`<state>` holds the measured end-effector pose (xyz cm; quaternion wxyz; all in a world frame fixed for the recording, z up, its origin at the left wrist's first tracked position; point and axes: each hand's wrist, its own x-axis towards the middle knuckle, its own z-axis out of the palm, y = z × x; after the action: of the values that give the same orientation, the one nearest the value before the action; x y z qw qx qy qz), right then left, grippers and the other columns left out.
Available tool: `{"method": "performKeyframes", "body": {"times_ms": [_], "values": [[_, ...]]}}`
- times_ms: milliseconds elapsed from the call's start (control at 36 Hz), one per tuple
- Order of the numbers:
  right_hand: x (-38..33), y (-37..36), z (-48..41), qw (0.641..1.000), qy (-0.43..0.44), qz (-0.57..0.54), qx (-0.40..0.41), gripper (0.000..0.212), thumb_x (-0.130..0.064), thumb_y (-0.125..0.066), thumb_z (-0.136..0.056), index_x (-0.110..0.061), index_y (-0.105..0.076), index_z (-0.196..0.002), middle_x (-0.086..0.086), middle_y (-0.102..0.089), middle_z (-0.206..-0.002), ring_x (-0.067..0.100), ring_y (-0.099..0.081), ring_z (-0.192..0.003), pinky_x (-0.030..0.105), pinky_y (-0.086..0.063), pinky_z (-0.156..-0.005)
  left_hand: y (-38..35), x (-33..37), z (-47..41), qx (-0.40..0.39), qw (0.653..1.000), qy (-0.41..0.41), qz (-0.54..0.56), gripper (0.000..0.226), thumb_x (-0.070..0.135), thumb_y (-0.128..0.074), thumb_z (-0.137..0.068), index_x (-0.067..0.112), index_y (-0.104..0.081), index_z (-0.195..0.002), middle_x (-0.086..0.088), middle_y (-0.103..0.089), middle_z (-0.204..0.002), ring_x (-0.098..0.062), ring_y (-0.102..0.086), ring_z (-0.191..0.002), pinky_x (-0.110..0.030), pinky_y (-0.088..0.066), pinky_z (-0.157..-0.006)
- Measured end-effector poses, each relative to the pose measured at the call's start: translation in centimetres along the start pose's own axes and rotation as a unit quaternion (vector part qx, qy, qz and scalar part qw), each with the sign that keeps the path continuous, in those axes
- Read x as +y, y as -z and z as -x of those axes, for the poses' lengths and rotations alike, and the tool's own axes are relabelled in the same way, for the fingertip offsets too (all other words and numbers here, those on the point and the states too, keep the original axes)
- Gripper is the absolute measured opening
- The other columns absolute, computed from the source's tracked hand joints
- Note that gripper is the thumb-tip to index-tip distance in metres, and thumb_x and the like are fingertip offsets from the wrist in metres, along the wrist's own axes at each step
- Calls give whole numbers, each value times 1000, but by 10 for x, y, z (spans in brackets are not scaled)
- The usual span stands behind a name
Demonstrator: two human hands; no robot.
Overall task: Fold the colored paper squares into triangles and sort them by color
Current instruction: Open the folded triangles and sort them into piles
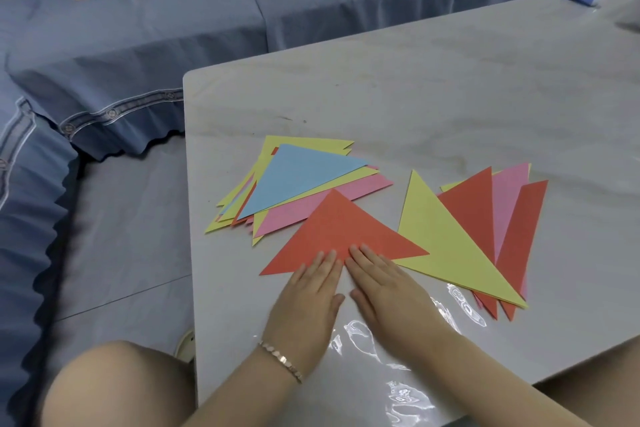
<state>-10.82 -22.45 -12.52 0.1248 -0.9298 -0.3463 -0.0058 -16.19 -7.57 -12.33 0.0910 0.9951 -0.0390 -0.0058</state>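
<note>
Pressing flat: both hands on red triangle (341, 230).

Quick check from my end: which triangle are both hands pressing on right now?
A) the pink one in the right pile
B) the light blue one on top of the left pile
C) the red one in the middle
C: the left hand and the right hand lie flat, fingertips on the near edge of the red triangle; the light blue triangle lies apart from both.
</note>
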Motion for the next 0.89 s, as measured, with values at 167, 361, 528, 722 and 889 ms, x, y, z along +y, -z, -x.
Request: {"method": "performKeyframes", "body": {"times_ms": [167,361,528,722,889], "values": [[7,3,5,1000,-26,2,-17,64,-36,-8,-101,-10,-64,-118,4,-60,-127,18,-56,-118,27,-26,-104,8,-11,14,-11,998,61,21,64,33,-6,-101,11,-64,-116,-2,-61,-125,-18,-59,-114,-28,-23,-103],[29,17,16,998,-64,-4,-25,61,-39,-13,-99,-8,-61,-122,5,-56,-130,20,-53,-121,26,-18,-110,7,-35,28,7,992,105,72,63,38,-9,-100,4,-59,-121,-7,-56,-130,-12,-38,-126,-16,-12,-107],[47,23,30,994,-104,-25,-26,57,-40,-22,-96,-6,-57,-126,6,-52,-135,16,-39,-128,29,-20,-109,9,-42,36,26,988,137,59,67,39,-8,-100,1,-58,-121,-8,-55,-130,-18,-41,-123,-11,-7,-106],[58,29,35,991,-124,-56,3,49,-36,-35,-91,-7,-62,-121,5,-55,-132,20,-46,-127,29,-24,-110,25,-34,16,53,986,159,-17,28,32,-64,-76,7,-71,-86,-6,-71,-90,-26,-69,-77,-33,-56,-61],[62,56,4,971,-219,-91,26,18,-23,-56,-88,-13,-67,-97,7,-64,-101,34,-53,-102,35,-32,-82,47,-25,-22,-58,962,265,23,49,50,-56,-84,19,-44,-120,-3,-46,-122,-24,-44,-114,-34,-36,-91]]}}
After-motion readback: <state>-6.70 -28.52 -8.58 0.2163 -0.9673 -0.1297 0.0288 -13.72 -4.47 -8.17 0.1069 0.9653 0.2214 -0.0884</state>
